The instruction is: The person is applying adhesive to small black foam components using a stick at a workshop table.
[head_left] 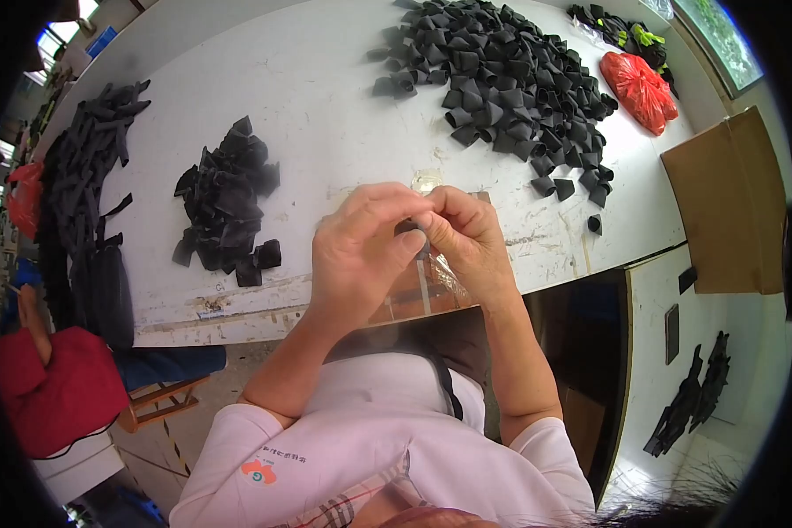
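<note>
My left hand (pixel 359 251) and my right hand (pixel 473 246) meet fingertip to fingertip over the near edge of the table. Both are closed in a pinch around a small black piece of material (pixel 407 227), most of it hidden by the fingers. To the left lies a heap of flat black pieces (pixel 231 198). Farther off to the right spreads a large pile of small black rolled, tube-like pieces (pixel 510 84). One such tube (pixel 595 224) sits apart, right of my right hand.
The white table (pixel 317 88) carries long black strips (pixel 88 150) at the far left. A red plastic bag (pixel 640 92) and a cardboard box (pixel 726 207) stand at the right. A person in red (pixel 62 387) sits at the lower left. Brown tape-covered board (pixel 405 295) lies below my hands.
</note>
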A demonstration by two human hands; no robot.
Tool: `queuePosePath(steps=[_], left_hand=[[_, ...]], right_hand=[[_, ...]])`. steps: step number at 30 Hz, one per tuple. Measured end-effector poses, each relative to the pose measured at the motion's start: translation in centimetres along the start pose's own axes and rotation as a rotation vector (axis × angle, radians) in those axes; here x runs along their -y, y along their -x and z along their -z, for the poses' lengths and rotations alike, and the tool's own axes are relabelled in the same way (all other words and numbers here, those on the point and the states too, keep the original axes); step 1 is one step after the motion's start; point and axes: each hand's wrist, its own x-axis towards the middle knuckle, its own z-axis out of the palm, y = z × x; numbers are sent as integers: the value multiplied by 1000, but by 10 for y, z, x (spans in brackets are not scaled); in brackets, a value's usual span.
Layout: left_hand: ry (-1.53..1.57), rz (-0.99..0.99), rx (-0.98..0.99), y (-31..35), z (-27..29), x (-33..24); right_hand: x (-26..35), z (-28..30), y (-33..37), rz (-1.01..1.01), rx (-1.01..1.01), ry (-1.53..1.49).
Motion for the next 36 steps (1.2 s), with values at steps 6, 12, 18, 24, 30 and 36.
queuePosePath(steps=[6, 12, 18, 24, 30, 36], left_hand=[[676, 230, -175, 9, 6, 8], [1071, 404, -300, 17, 3, 11], [906, 321, -168, 21, 5, 16], [259, 264, 29, 2, 10, 5], [452, 234, 124, -2, 19, 13], [493, 227, 128, 2, 14, 25]], right_hand=[[20, -7, 12, 476, -158, 444], [26, -18, 14, 634, -237, 759], [4, -17, 24, 282, -255, 294], [9, -22, 25, 417, -303, 502], [27, -18, 22, 239, -183, 425], [13, -19, 24, 365, -213, 628]])
